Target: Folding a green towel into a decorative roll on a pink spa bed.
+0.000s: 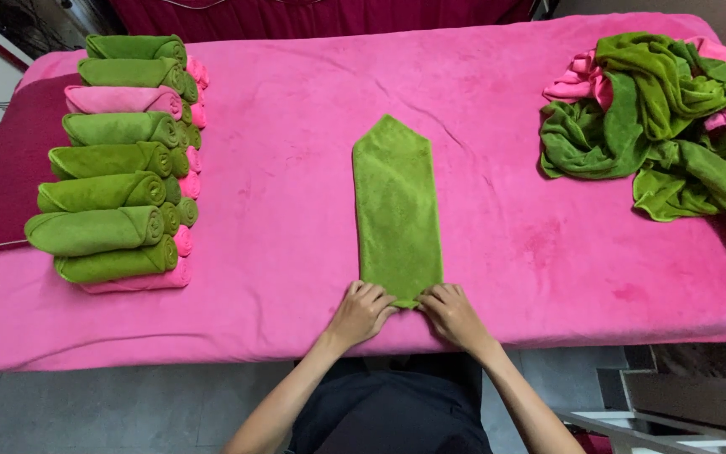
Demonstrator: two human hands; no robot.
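Note:
A green towel (397, 202) lies folded into a long narrow strip with a pointed far end, in the middle of the pink-covered table (296, 168). Both hands pinch its near end, which is curled up slightly. My left hand (361, 311) grips the near left corner and my right hand (451, 313) grips the near right corner. The two hands almost touch at the table's front edge.
A stack of several rolled green and pink towels (119, 168) sits at the left, beside a dark red cushion (10, 176). A loose heap of green and pink towels (665, 118) lies at the far right. A metal shelf (682, 412) stands low at the right.

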